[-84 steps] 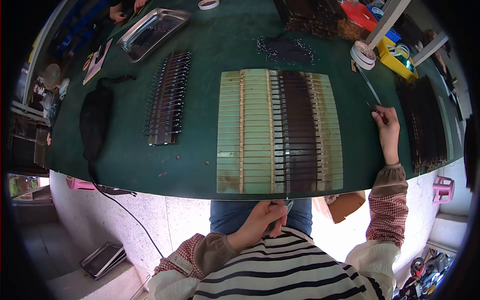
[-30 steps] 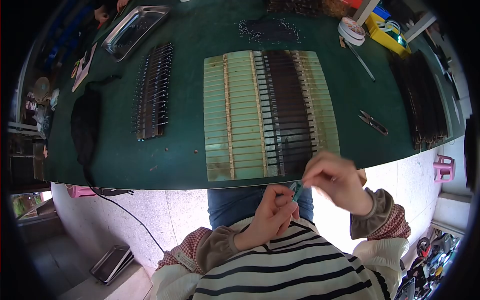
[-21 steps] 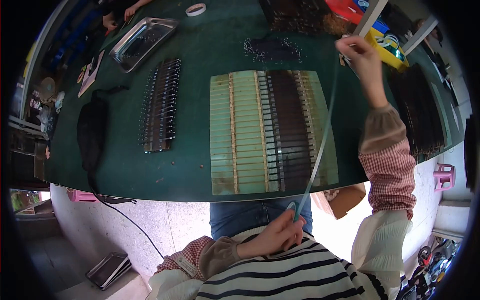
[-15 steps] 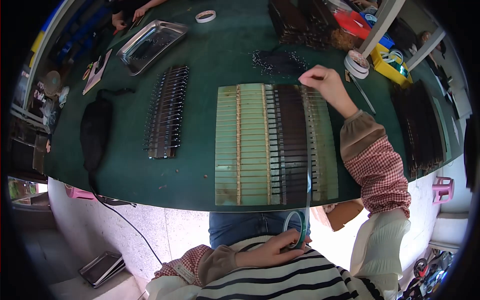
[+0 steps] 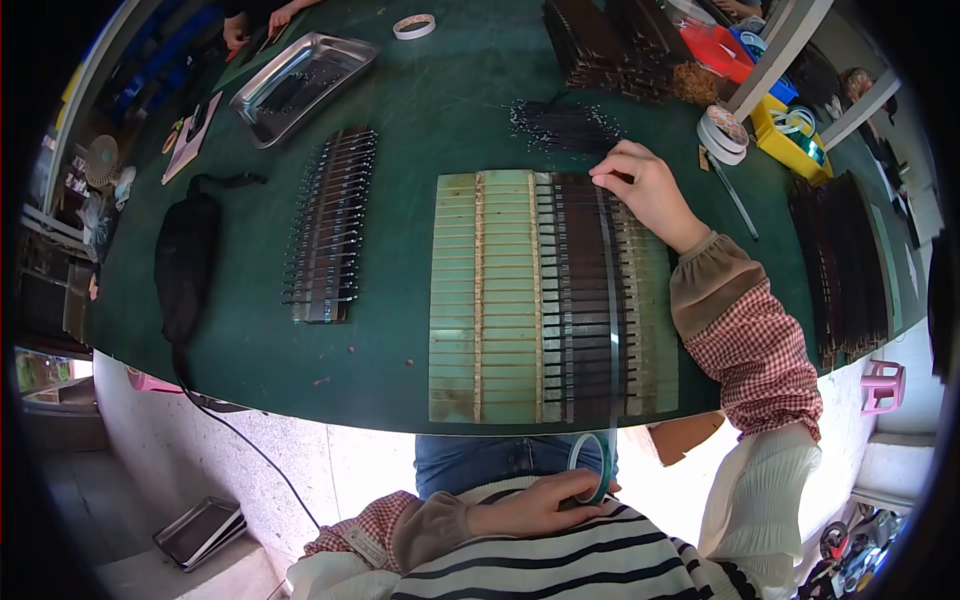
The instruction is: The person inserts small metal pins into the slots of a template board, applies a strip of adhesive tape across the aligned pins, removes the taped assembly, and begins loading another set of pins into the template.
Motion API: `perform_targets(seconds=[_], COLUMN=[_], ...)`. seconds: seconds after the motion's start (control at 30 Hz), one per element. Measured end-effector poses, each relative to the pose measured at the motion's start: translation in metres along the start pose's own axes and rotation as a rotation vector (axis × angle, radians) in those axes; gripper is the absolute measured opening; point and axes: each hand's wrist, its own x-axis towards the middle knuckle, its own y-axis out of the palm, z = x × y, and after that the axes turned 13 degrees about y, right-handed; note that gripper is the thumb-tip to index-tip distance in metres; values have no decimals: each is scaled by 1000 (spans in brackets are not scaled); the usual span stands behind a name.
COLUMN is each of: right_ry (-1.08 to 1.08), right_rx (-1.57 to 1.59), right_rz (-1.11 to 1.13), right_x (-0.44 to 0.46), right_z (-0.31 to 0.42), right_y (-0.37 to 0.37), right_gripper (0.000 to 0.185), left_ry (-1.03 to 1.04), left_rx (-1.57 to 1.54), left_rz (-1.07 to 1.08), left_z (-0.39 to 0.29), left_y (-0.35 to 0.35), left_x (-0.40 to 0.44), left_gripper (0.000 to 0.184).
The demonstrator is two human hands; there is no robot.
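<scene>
My left hand [image 5: 545, 503] holds a roll of green tape [image 5: 603, 470] close to my body, below the table edge. From the roll a clear strip of tape [image 5: 613, 345] runs up across the board to my right hand [image 5: 640, 185], whose thumb and forefinger pinch its far end at the board's top edge. The pale green slotted board [image 5: 505, 300] lies flat under the strip. Dark strips with thin leads [image 5: 585, 300] sit in rows across its right half, crossed lengthwise by the tape.
Left of the board lies a bundle of dark leaded pieces [image 5: 330, 230], near a black pouch [image 5: 190, 265]. A metal tray [image 5: 305, 85] stands at the back left. Loose black leads [image 5: 565, 125], tape rolls [image 5: 722, 135], a yellow bin [image 5: 790, 140] and dark stacks [image 5: 840, 265] are around. Another person's hands [image 5: 260, 28] show at the top.
My right hand has moved slightly left and down to the board's top edge, bringing the tape strip over the dark strips. My left hand still grips the roll.
</scene>
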Motion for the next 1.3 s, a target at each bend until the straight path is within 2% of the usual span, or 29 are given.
perform_targets(seconds=[0.07, 0.17, 0.27, 0.37, 0.4, 0.5, 0.63, 0.67, 0.77, 0.8, 0.9, 0.93, 1.03, 1.3], right_ry=[-23, 137, -180, -399, -384, -309, -340, -272, -337, -326, -229, -142, -62, -264], right_rx=[-76, 36, -94, -465, -483, -254, -408, -378, -474, -409, -259, -100, -79, -270], right_rz=[-13, -28, -49, -52, -55, 2, 74, 79, -2, 0, -31, -36, 72, 14], right_x=[0, 4, -5, -32, -37, -25, -30, -41, -48, -44, -31, -29, -31, -32], right_z=[3, 8, 3, 22, 23, 11, 22, 22, 25, 24, 18, 19, 18, 25], right_y=[-3, -7, -8, -8, -7, -15, -21, -12, -11, -17, -26, -25, -24, -21], right_gripper=[8, 13, 27, 37, 39, 37, 42, 44, 47, 38, 26, 11, 8, 7], left_ry=[15, -114, -137, -74, -78, -78, -35, -18, -35, -43, -53, -39, -27, -51], left_rx=[27, 63, 76, 22, 44, 105, 93, 80, 107, 108, 86, 68, 62, 72], left_rz=[15, 76, 90, 66, 83, 118, 80, 65, 107, 102, 84, 70, 59, 92], left_z=[6, -1, -5, 1, -1, -4, -2, -2, -6, -6, -1, 1, 2, -1], left_y=[0, -2, -4, -3, -3, -5, -3, -3, -4, -5, -3, -2, -2, -4], left_x=[0, 6, 8, 6, 8, 12, 11, 10, 13, 13, 8, 7, 6, 10], left_gripper=[20, 33, 32, 32, 32, 33, 32, 31, 30, 30, 30, 30, 28, 28])
